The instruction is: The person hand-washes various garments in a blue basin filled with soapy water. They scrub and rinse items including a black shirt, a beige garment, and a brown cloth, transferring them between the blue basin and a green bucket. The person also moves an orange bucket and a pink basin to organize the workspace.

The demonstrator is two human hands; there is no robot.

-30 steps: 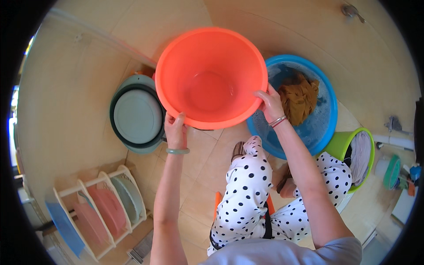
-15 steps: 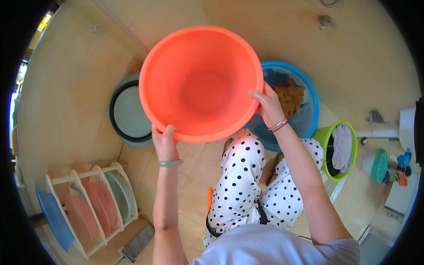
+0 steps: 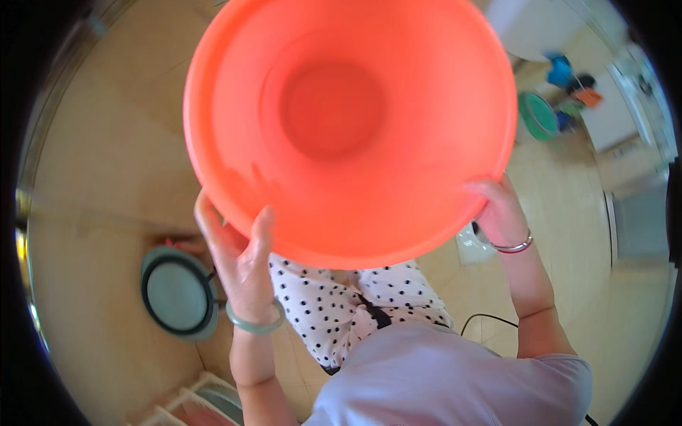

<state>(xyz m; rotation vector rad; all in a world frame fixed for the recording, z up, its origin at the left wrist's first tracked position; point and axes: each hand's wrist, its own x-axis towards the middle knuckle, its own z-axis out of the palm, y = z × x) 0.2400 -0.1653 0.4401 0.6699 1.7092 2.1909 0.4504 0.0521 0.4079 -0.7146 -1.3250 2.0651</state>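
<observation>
A large orange-red plastic basin (image 3: 341, 206) is lifted in front of me, its inside facing me and its bottom appearing bare. My left hand (image 3: 245, 273), with a pale green bangle on the wrist, supports the rim at the lower left, the thumb in front and the fingers partly behind the wall. At the lower right my right hand (image 3: 501, 216) grips the rim, thumb over the edge and the other fingers hidden behind it. Silver and red bracelets circle that wrist. The basin covers much of the floor beyond it.
A grey-green tub (image 3: 177, 295) with a dark inner ring lies low on the left. Below it is part of a white rack (image 3: 177, 401). At the upper right are a green round container (image 3: 538, 116) and a white cabinet (image 3: 618, 113). A black cable (image 3: 490, 317) runs across the tiled floor.
The basin has come up closer to me and looks larger, with both hands still on its rim. My view has turned rightward; the blue tub with soapy water is now out of sight.
</observation>
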